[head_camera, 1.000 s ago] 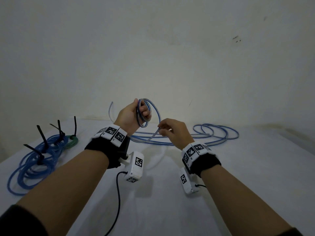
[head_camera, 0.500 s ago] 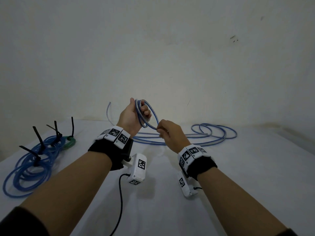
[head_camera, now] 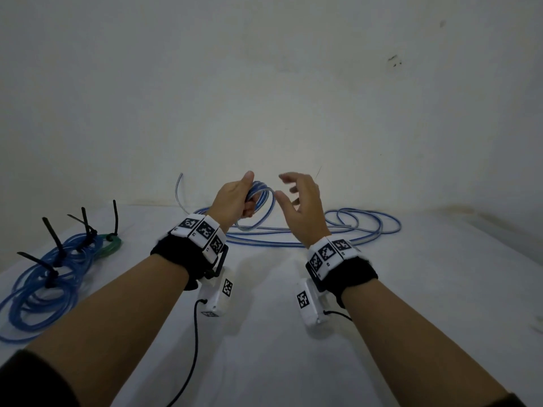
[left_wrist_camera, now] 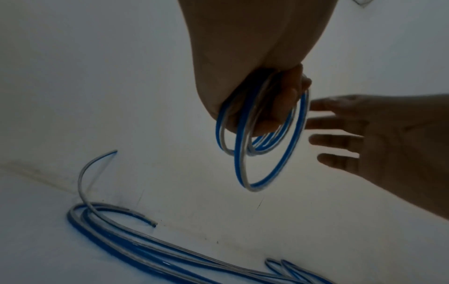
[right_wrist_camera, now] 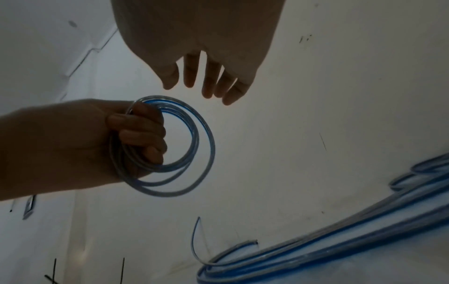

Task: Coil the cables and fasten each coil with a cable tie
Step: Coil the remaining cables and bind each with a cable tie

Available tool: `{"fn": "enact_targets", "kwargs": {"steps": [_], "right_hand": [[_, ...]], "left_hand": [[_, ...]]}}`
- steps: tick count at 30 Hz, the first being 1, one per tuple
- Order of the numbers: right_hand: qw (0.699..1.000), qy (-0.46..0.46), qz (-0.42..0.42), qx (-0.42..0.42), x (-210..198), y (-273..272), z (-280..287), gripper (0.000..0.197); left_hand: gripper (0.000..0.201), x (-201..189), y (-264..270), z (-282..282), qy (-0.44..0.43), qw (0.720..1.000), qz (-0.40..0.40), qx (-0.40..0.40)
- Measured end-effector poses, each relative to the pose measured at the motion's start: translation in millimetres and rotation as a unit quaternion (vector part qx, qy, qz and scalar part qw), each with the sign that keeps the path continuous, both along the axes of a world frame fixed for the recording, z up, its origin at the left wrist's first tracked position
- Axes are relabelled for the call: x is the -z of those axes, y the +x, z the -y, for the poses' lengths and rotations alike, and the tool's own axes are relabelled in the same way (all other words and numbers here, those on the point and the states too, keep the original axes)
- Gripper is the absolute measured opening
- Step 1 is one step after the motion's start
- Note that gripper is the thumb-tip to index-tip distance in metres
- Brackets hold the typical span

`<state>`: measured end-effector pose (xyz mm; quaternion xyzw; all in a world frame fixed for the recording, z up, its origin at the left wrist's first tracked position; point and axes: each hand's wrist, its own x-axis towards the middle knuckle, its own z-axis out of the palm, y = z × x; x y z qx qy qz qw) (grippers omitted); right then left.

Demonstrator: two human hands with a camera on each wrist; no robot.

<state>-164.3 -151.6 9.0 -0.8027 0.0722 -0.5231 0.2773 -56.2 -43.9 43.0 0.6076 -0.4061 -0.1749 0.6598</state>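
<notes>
In the head view, a small coil of blue-and-clear striped cable [head_camera: 260, 201] was held at frame centre by the left hand [head_camera: 235, 201], fingers curled round its turns. The right hand [head_camera: 299, 207] was seen just right of the coil, fingers spread, holding nothing. The uncoiled remainder [head_camera: 338, 230] lay on the white table [head_camera: 411, 304], below and right of that hand, running lengthwise left to right; the right hand was judged nearer.

In the left wrist view, the coil [left_wrist_camera: 262, 138] hung from the gripping hand [left_wrist_camera: 255, 67].

In the right wrist view, the empty hand [right_wrist_camera: 194, 48] was seen above the coil [right_wrist_camera: 175, 146].
</notes>
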Motion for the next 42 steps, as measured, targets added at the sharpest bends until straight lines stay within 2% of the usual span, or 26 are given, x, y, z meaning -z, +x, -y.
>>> {"fn": "enact_targets", "kwargs": {"steps": [3, 6, 8, 11, 17, 23, 27, 30, 35, 37, 42], "right_hand": [[0.997, 0.017, -0.058, -0.047, -9, -2, 0, 0.030], [0.988, 0.082, -0.046, -0.124, -12, -4, -2, 0.018], [0.984, 0.104, -0.042, -0.136, -11, -6, -1, 0.012], [0.981, 0.132, -0.044, -0.137, -9, -8, 2, 0.004], [0.971, 0.202, -0.035, -0.122, -14, -19, 8, 0.016], [0.966, 0.239, -0.021, -0.096, -12, -32, 16, 0.019], [0.949, 0.270, -0.027, -0.159, -15, -45, 17, 0.013], [0.953, 0.255, -0.025, -0.164, -14, -51, 18, 0.007], [0.952, 0.272, 0.023, -0.140, -13, -58, 27, 0.016], [0.953, 0.275, 0.030, -0.120, -11, -62, 30, 0.017], [0.964, 0.244, -0.020, -0.104, -12, -79, 36, 0.010]], "left_hand": [[0.051, 3, -3, 3, 0.065, 0.995, 0.079, -0.005], [0.054, 3, -7, 7, 0.078, 0.993, 0.083, 0.004], [0.055, 4, -9, 10, 0.082, 0.994, 0.074, 0.007], [0.053, 3, -16, 14, 0.076, 0.996, 0.034, 0.006], [0.042, 3, -27, 19, 0.072, 0.993, -0.013, 0.095], [0.043, 4, -34, 27, 0.057, 0.993, 0.035, 0.095], [0.046, 5, -38, 37, 0.058, 0.994, 0.064, 0.061], [0.047, 5, -42, 44, 0.067, 0.993, 0.086, 0.055], [0.039, 6, -54, 51, 0.068, 0.989, 0.002, 0.132], [0.036, 7, -58, 54, 0.060, 0.987, -0.002, 0.148], [0.034, 3, -70, 63, 0.048, 0.989, 0.016, 0.141]]}}
